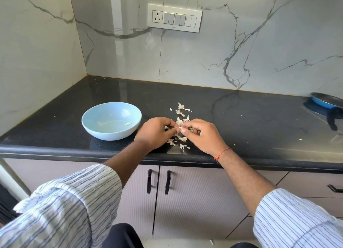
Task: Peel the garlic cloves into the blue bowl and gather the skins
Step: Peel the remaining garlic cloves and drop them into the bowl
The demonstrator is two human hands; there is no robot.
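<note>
Nearest the camera, 2 striped sleeves [61,207] were rolled back on the forearms, above cabinet doors [185,201] with black handles. An orange thread [221,153] circled the right wrist.

At the front edge of the black table [55,136], the left hand [155,131] and right hand [200,134] met fingertip to fingertip. Both grips were curled and pinching 1 small pale garlic clove [180,128] between them, held just above the table. How much skin remained on the clove could not be told.

Loose garlic skins [181,115] lay scattered under and beyond the hands, in a strip running from near the table edge toward the wall.

The blue bowl [96,132] stood on the table just left of the left hand, apart from it. 1 small yellowish piece [128,124] lay inside, with faint pale marks on the bottom.

Far right, a blue pan [326,101] sat on the table, partly out of view.

On the marble wall, a white switch plate [174,17] carried 1 socket and several switches. No readable writing or brand was found.
</note>
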